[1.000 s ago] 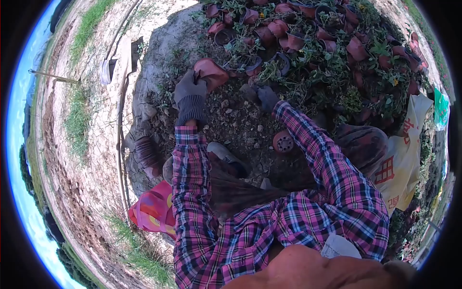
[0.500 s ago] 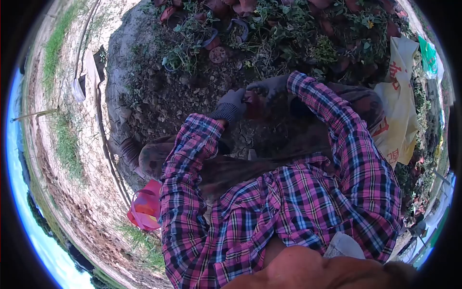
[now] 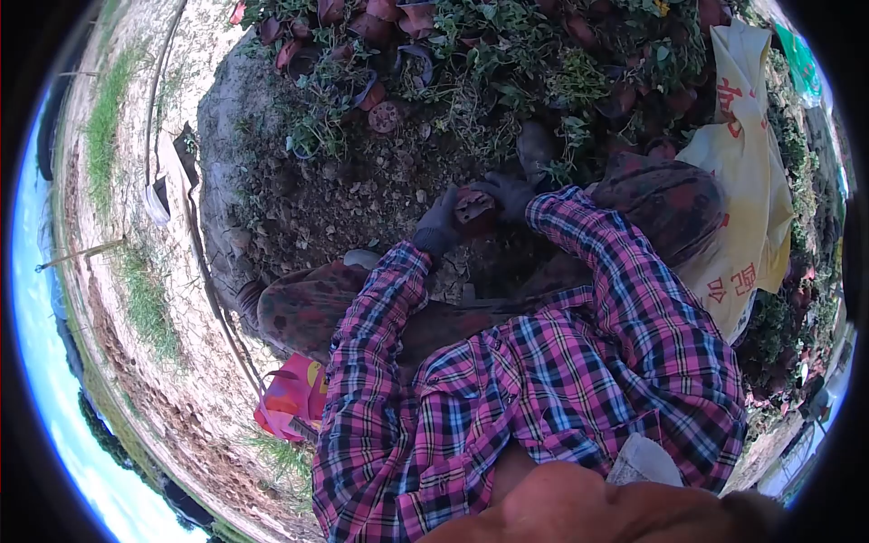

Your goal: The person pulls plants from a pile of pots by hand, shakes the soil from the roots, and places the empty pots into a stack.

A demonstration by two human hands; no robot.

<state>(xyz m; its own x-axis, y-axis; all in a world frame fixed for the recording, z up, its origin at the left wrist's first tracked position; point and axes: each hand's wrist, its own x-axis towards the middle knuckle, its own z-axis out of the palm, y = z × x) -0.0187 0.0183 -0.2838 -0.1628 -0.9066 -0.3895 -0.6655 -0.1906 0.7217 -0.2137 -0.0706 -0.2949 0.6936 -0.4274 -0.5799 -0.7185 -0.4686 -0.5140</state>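
Observation:
Between my two gloved hands is a small reddish-brown plant pot (image 3: 476, 210), held low over the soil in front of my lap. Its end with holes faces up toward me. My left hand (image 3: 438, 223), in a dark grey glove, is closed round the pot's left side. On the far right side of the pot, my right hand (image 3: 509, 194) grips it with bent fingers, in the same kind of glove. Some of the fingers are hidden by shadow. Another reddish pot with a holed base (image 3: 385, 117) lies on the ground ahead.
Green weeds (image 3: 507, 81) and several reddish pots (image 3: 373, 29) cover the ground ahead. A yellowish sack (image 3: 744, 195) with red characters lies at my right. A pink bag (image 3: 294, 398) sits by my left knee. A dark hose (image 3: 201, 262) runs along the left.
My hands have come slightly closer to my body, and the pot has been turned so its holed end shows. The whole view has shifted a little.

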